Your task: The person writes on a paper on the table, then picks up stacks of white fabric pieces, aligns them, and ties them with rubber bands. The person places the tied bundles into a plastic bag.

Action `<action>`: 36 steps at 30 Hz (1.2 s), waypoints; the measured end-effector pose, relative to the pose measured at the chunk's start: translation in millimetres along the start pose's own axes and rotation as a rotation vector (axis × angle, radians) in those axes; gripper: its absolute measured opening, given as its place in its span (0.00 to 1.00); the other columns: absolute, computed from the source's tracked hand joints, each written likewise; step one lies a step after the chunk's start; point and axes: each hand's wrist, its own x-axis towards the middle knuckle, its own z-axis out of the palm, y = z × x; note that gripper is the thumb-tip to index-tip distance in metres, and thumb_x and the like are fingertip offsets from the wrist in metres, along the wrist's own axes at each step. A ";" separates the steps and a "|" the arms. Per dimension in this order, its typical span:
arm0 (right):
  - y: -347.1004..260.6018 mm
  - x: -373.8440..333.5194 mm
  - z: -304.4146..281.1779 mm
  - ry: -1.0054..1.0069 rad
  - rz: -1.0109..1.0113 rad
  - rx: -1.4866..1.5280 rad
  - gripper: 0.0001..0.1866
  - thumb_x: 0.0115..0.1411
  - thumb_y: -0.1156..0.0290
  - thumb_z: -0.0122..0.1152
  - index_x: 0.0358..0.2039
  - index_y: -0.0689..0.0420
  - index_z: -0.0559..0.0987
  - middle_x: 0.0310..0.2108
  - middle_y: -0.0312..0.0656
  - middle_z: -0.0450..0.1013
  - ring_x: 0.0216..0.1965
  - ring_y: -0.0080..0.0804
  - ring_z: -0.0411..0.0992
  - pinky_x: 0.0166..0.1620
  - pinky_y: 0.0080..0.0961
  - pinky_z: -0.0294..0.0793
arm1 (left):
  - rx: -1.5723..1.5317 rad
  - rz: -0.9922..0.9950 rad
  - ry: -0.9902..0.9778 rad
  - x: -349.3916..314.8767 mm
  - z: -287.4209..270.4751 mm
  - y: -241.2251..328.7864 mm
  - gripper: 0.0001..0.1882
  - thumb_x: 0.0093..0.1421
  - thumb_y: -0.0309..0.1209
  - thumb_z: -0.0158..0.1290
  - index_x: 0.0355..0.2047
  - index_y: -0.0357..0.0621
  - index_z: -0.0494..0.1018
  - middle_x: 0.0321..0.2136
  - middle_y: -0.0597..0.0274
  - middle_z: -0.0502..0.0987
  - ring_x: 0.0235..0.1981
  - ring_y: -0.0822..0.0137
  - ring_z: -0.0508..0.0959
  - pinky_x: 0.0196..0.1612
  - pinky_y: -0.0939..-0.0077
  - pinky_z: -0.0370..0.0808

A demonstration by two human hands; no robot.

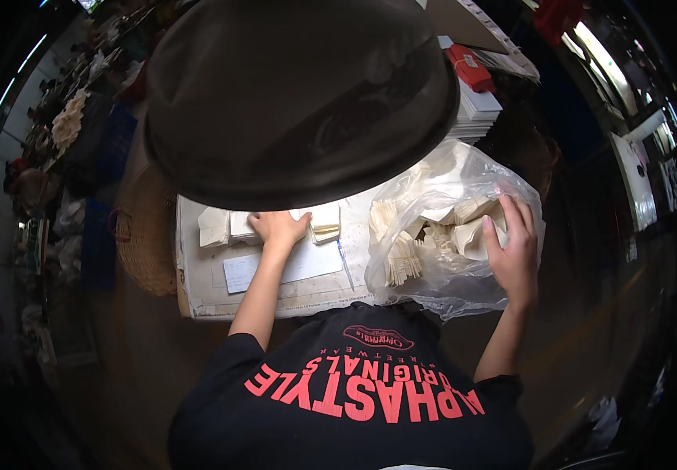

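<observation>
My left hand rests on small stacks of cream paper pieces, its thumb and fingers spread apart. Some of its fingertips are cut off from sight by a large dark dome. Another cream stack lies just left of it. On the right, a clear plastic bag lies open with bundles of cream paper pieces inside. My right hand is at the bag's right side, fingers stretched and thumb apart, touching the bag or the paper in it.
A white written sheet and a blue pen lie on the pale tabletop. Behind the bag stand stacked white sheets with a red bundle on top. A wicker basket stands left of the table.
</observation>
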 end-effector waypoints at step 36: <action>52.9 46.1 -68.3 -0.020 -0.127 -0.223 0.26 0.64 0.84 0.54 0.63 0.58 0.79 0.61 0.51 0.75 0.65 0.52 0.70 0.70 0.41 0.67 | -1.935 0.465 -0.960 -49.7 -81.3 273.0 0.34 0.73 0.51 0.49 0.67 0.33 0.66 0.61 0.40 0.75 0.61 0.50 0.78 0.61 0.52 0.78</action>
